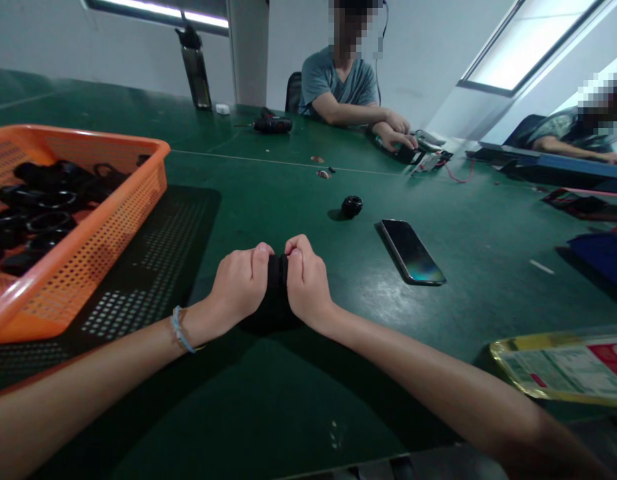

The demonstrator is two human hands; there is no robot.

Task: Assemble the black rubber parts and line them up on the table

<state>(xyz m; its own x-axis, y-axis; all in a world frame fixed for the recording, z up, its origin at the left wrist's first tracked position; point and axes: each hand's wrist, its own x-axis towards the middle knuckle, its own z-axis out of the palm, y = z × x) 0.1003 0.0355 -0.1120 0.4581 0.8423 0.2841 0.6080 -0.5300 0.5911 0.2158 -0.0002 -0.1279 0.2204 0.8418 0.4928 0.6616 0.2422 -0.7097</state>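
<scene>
My left hand [241,281] and my right hand [309,283] are both closed around a dark black part [277,272] just above the table, one hand on each side. Fingers and palms cover most of it, so its full shape stays hidden; a narrow dark strip with a seam shows between the hands. Beyond them, a small round black fitting [352,206] lies on the green tabletop. To my left, an orange plastic basket [113,203] holds several black ring-shaped parts [51,201].
A phone [411,252] lies right of my hands, and a gold-edged packet [563,367] sits near the right edge. Farther back are a cordless drill [272,123] and a water bottle [195,70]. Across the table, one person [338,87] handles a device; another sits at right.
</scene>
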